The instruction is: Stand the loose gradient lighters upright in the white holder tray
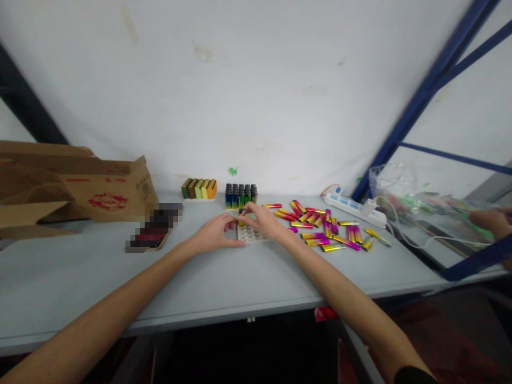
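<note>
Working at a pale table [192, 288], both bare hands meet over a white holed tray [248, 234], which lies flat in front of a block of upright blue-green lighters [240, 198]. Left hand [219, 232] at the tray's left side: half open, fingers curled, thumb stretched toward the near edge. Right hand [262, 218] reaches in over the back of the tray, fingers bent down, fingertips drawn nearly together. A small dark-topped lighter [241, 219] shows between the two sets of fingertips, at the tray's back left corner; cannot tell which hand, if either, grips it.

Right of the tray: loose pink-and-yellow lighters [313, 235], scattered, some overlapping. Behind them, a white power strip [356, 208]. Back left, a second block, green to orange lighters [199, 189]. Farther left, a cardboard box [108, 194]. Far right, another person's hand [494, 221], blurred.
</note>
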A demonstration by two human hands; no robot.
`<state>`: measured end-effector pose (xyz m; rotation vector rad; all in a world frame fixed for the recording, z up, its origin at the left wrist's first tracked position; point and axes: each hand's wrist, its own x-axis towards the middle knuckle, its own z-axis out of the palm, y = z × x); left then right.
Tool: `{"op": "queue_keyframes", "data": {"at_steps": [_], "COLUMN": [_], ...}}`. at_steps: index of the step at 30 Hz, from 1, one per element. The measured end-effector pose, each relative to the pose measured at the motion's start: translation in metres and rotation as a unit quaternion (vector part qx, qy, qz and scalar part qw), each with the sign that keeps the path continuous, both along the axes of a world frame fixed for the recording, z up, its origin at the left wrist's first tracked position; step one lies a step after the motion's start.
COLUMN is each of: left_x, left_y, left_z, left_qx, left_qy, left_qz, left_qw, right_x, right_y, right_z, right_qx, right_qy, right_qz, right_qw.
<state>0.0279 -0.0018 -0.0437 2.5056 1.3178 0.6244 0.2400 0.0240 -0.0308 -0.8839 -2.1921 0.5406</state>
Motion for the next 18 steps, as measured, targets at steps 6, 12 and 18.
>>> {"op": "queue_keyframes", "data": {"at_steps": [6, 12, 18], "left_x": [-0.001, -0.002, -0.001], "left_y": [-0.002, 0.000, -0.002], "left_z": [0.004, 0.005, 0.008], "left_qx": [-0.010, -0.025, -0.022], "left_qy": [-0.004, -0.007, -0.008], "left_qz": [0.009, 0.001, 0.005], "left_qw": [1.000, 1.000, 1.000], "right_x": [0.076, 0.210, 0.260], "right_y": [-0.044, -0.106, -0.113], "right_z": [0.018, 0.010, -0.014], "right_qx": [0.051, 0.107, 0.136], "right_qy": [-0.061, -0.220, -0.293], "right_qz": [-0.037, -0.179, -0.173], "right_qw": [0.996, 0.953, 0.931]}}
